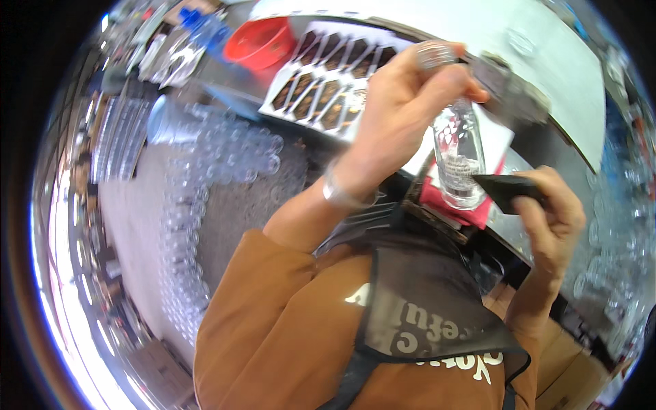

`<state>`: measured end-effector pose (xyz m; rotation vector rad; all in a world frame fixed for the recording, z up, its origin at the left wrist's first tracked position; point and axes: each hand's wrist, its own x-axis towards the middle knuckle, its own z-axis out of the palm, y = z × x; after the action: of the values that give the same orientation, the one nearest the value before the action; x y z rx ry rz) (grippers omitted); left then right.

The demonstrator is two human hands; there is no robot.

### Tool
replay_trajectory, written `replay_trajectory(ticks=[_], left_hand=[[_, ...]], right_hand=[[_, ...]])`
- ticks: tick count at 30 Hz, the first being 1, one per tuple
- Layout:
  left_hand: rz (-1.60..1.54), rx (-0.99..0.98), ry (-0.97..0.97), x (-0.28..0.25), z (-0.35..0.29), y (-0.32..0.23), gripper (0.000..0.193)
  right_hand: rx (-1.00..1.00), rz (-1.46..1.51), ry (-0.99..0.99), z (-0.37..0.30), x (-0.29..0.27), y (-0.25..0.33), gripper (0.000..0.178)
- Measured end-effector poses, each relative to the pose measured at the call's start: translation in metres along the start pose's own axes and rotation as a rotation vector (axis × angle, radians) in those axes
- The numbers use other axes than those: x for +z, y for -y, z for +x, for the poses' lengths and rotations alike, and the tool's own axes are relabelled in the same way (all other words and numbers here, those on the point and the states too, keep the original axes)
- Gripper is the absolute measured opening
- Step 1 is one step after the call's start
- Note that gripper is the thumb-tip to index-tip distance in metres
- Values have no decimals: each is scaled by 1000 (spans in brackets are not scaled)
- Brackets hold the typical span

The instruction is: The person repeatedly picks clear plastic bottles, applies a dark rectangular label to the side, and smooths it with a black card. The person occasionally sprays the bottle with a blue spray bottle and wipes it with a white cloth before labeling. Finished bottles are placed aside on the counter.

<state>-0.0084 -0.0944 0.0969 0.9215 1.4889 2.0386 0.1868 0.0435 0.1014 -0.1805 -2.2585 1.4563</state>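
A clear glass bottle with printing on its side is in front of me, its shoulder just below the closed fingers of my left hand. The fingers are closed about its neck end, and a small clear ridged piece shows at them; its kind is unclear. My right hand grips a flat dark pad, whose corner points at the lower side of the bottle and seems to meet it. Beneath the bottle lies red cloth. Beyond my left fingers is a blurred grey cloth-like lump.
A divided box of dark brown contents stands beyond my left forearm, beside a red basket and blue plastic bottle. Many clear glass bottles cover the left floor; more glassware is at right. A white tabletop lies ahead.
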Motion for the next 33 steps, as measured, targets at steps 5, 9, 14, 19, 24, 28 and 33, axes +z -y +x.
replay_trajectory(ticks=[5, 9, 14, 19, 24, 28, 33], left_hand=[[129, 120, -458, -106, -72, -30, 36], [749, 48, -726, -213, -118, 14, 32], [932, -37, -1100, -361, -217, 92, 35], [1116, -153, -1226, -414, -252, 132, 36], [935, -81, -1242, -447, -266, 157, 39], [1415, -283, -1190, -442, -268, 146, 40], [1541, 21, -1075, -403, -213, 88, 43]], right_hand=[[-61, 69, -19, 3, 5, -3, 24], [-15, 14, -82, 3, 3, -8, 24], [49, -6, -109, 5, 4, -28, 26], [106, -41, -102, 7, 13, -26, 27], [121, -85, -78, 10, 23, -21, 28], [208, -57, -92, 6, 26, -21, 31], [361, 82, -281, 5, 20, -17, 32]])
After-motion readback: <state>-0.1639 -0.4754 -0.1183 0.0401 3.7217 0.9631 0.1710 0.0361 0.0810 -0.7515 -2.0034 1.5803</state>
